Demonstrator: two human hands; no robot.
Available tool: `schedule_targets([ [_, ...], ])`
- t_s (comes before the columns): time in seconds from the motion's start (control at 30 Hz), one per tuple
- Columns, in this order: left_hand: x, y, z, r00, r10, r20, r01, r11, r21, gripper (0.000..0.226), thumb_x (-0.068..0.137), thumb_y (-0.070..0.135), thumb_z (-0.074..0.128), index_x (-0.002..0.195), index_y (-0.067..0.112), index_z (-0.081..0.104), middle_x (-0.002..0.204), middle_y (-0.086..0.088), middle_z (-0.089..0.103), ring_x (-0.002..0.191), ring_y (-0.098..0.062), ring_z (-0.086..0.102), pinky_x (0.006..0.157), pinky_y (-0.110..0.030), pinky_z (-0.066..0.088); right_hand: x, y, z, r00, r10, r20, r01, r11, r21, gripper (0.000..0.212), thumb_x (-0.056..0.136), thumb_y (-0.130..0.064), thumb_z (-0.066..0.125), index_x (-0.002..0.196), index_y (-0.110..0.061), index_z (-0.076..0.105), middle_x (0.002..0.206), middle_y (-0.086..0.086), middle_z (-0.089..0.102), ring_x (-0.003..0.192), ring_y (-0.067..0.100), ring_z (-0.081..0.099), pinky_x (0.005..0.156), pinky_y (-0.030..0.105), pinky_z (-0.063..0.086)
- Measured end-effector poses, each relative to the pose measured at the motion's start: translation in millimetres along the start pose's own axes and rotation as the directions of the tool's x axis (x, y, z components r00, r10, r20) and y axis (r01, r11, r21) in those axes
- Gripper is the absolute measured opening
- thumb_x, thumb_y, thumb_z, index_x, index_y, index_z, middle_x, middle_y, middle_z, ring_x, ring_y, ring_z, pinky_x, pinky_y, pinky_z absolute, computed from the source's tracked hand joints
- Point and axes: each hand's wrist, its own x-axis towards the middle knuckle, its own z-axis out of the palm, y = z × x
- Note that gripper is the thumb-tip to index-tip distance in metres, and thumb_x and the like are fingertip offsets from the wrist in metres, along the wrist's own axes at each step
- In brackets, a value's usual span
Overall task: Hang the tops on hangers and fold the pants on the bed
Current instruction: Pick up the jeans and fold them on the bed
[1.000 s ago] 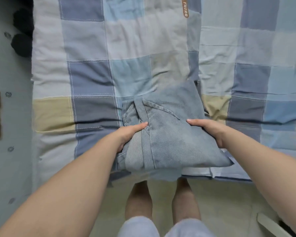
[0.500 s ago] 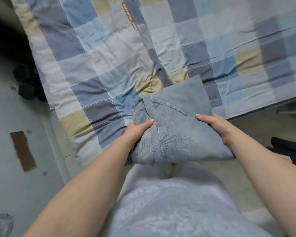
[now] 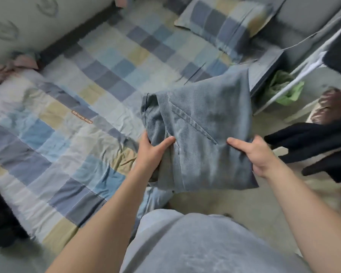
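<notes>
Over the edge of the bed (image 3: 67, 138), head view: folded jeans (image 3: 205, 125) are held in the air, left hand (image 3: 152, 152) gripping the bulky seam side, right hand (image 3: 258, 156) pinching the opposite edge, thumb on top. Denim this thick looks heavy-ish and floppy, not slippery, so a hold on both sides with fingers underneath should keep the fold from spilling.

A bed (image 3: 71, 146) under a checked blue, grey and yellow patchwork cover.
A matching checked pillow (image 3: 224, 26) lies at its far end, crumpled pink cloth (image 3: 10, 69) at its left edge.
</notes>
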Motion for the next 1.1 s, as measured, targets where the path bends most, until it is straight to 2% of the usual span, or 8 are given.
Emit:
schedule_targets([
  [0.13, -20, 45, 97, 0.986, 0.127, 0.112, -0.133, 0.990, 0.046, 0.074, 0.066, 0.048, 0.089, 0.130, 0.031, 0.055, 0.118, 0.020, 0.068, 0.104, 0.004, 0.065, 0.090, -0.031, 0.056, -32, -13, -99, 0.982, -0.126, -0.140, 0.142, 0.983, 0.115, 0.014, 0.088, -0.002, 0.068, 0.100, -0.007, 0.072, 0.093, 0.007, 0.078, 0.084, 0.019, 0.076, 0.074, 0.030, 0.062],
  [0.23, -47, 67, 176, 0.961, 0.211, 0.180, -0.225, 0.972, 0.061, 0.068, 0.065, 0.052, 0.088, 0.123, 0.040, 0.054, 0.106, 0.033, 0.067, 0.095, 0.016, 0.062, 0.079, -0.017, 0.051, -56, -14, -179, 0.952, -0.186, -0.243, 0.229, 0.960, 0.163, 0.024, 0.089, -0.002, 0.068, 0.112, -0.006, 0.070, 0.100, 0.006, 0.078, 0.091, 0.020, 0.075, 0.076, 0.029, 0.061],
  [0.4, -96, 86, 312, 0.904, 0.280, 0.324, -0.303, 0.953, 0.023, 0.061, 0.069, 0.041, 0.089, 0.121, 0.040, 0.056, 0.110, 0.026, 0.069, 0.102, 0.005, 0.066, 0.082, -0.020, 0.056, -100, -8, -312, 0.900, -0.191, -0.391, 0.297, 0.927, 0.230, 0.024, 0.089, -0.006, 0.069, 0.113, -0.008, 0.070, 0.104, 0.010, 0.077, 0.095, 0.024, 0.075, 0.074, 0.030, 0.061],
  [0.57, -135, 106, 431, 0.825, 0.308, 0.473, -0.368, 0.929, 0.038, 0.059, 0.062, 0.049, 0.088, 0.110, 0.036, 0.057, 0.100, 0.030, 0.069, 0.092, 0.011, 0.065, 0.069, -0.006, 0.050, -139, 1, -421, 0.813, -0.161, -0.560, 0.371, 0.884, 0.284, 0.027, 0.087, -0.010, 0.071, 0.114, -0.010, 0.071, 0.104, 0.010, 0.077, 0.096, 0.025, 0.074, 0.076, 0.031, 0.062],
  [0.73, -153, 128, 543, 0.710, 0.294, 0.640, -0.436, 0.897, 0.072, 0.057, 0.062, 0.053, 0.088, 0.108, 0.040, 0.056, 0.102, 0.026, 0.069, 0.094, 0.006, 0.067, 0.075, -0.016, 0.055, -162, 14, -501, 0.699, -0.077, -0.711, 0.443, 0.828, 0.345, 0.039, 0.070, -0.022, 0.076, 0.108, -0.014, 0.074, 0.105, 0.011, 0.077, 0.099, 0.028, 0.073, 0.090, 0.042, 0.055],
  [0.87, -161, 144, 637, 0.598, 0.271, 0.754, -0.486, 0.871, 0.071, 0.059, 0.063, 0.052, 0.088, 0.111, 0.038, 0.057, 0.108, 0.020, 0.071, 0.102, -0.002, 0.068, 0.091, -0.040, 0.057, -170, 20, -565, 0.593, -0.007, -0.805, 0.494, 0.792, 0.357, 0.021, 0.071, -0.020, 0.077, 0.092, -0.020, 0.081, 0.098, 0.009, 0.078, 0.090, 0.023, 0.076, 0.077, 0.033, 0.058],
  [1.0, -173, 164, 734, 0.460, 0.241, 0.854, -0.559, 0.827, 0.068, 0.061, 0.064, 0.057, 0.086, 0.113, 0.043, 0.053, 0.109, 0.030, 0.067, 0.100, 0.007, 0.064, 0.091, -0.033, 0.054, -174, 20, -628, 0.478, 0.079, -0.875, 0.528, 0.770, 0.358, 0.029, 0.083, -0.016, 0.074, 0.112, -0.012, 0.073, 0.104, 0.011, 0.077, 0.095, 0.026, 0.075, 0.073, 0.031, 0.059],
  [1.1, -187, 182, 806, 0.344, 0.194, 0.919, -0.635, 0.769, 0.076, 0.057, 0.064, 0.060, 0.082, 0.108, 0.043, 0.050, 0.103, 0.034, 0.065, 0.092, 0.012, 0.062, 0.080, -0.025, 0.050, -179, 16, -670, 0.382, 0.145, -0.913, 0.557, 0.752, 0.353, 0.031, 0.083, -0.018, 0.074, 0.113, -0.009, 0.072, 0.105, 0.009, 0.077, 0.095, 0.023, 0.075, 0.068, 0.028, 0.058],
])
